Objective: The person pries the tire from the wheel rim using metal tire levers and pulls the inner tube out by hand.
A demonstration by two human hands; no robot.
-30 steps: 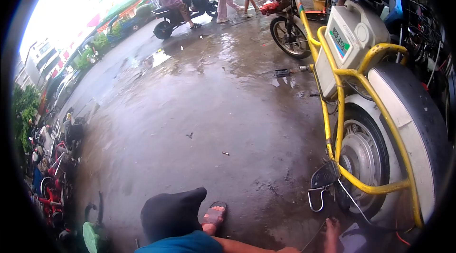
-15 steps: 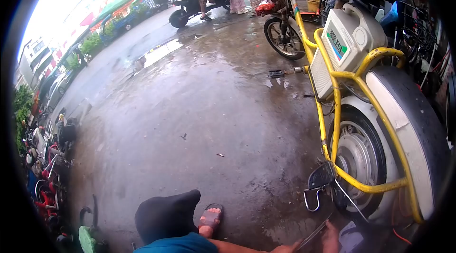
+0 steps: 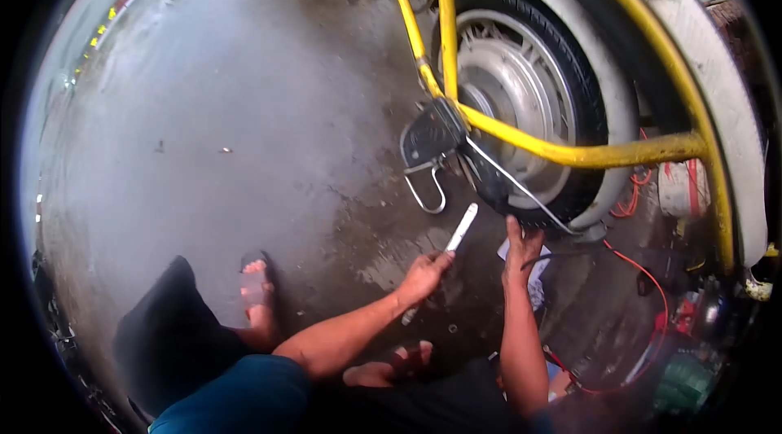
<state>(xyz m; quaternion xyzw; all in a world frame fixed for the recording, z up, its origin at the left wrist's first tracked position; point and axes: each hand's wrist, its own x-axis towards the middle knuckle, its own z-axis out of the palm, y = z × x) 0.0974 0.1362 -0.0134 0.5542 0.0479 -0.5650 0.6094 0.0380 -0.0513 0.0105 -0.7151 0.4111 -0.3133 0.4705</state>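
From the head view, we note open wet floor (image 3: 244,206) left of the tyre (image 3: 590,100). The yellow frame (image 3: 586,155) crosses before the tyre; an orange cable (image 3: 664,291) lies right. The left hand (image 3: 423,278) has its fingers closed around a pale bar (image 3: 464,226); the right hand (image 3: 521,253) meets the tyre's lower edge, finger spread indeterminable to us.

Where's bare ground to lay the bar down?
Widest patch: wet ground beyond the left foot, left of the yellow frame; one small scrap lies there. Crowded: right of the right hand, with orange cord and a green object.
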